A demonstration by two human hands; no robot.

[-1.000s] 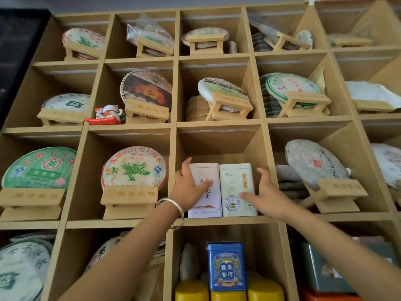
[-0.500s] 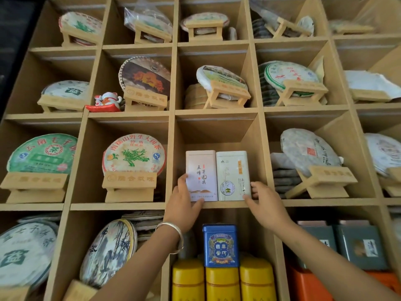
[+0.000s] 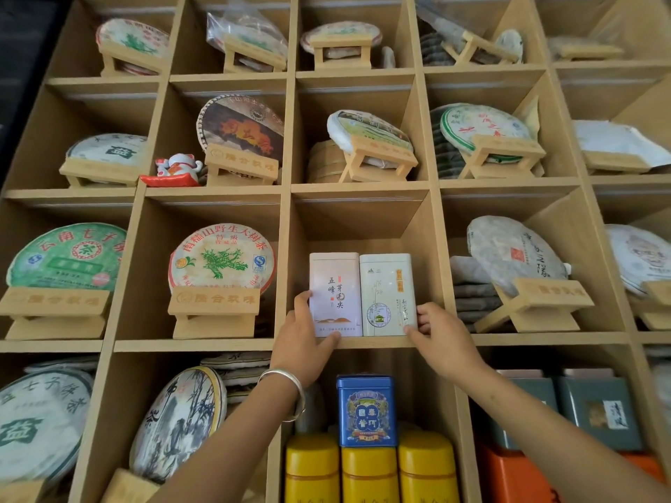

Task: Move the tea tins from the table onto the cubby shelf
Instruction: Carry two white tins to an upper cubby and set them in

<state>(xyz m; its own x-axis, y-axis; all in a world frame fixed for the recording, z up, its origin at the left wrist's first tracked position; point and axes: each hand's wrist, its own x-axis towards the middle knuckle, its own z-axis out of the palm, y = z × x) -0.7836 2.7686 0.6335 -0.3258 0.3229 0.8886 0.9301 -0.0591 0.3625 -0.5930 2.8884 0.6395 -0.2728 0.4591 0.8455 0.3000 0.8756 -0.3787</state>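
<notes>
Two upright rectangular tea tins stand touching in a middle compartment of the light wooden cubby shelf (image 3: 363,343). The pale pink tin (image 3: 336,294) reads 五峰 and 芽毛尖; the white tin (image 3: 386,294) carries green line drawings and a small yellow label, its writing too small to read. The left hand (image 3: 303,341) grasps the pink tin's lower left edge; the right hand (image 3: 437,334) pinches the white tin's lower right corner.

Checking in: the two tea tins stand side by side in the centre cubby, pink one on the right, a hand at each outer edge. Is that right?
Not quite. The head view shows the pink tin on the left and the white tin on the right. Otherwise correct: they stand side by side in the centre cubby, left hand and right hand at the outer edges.
</notes>
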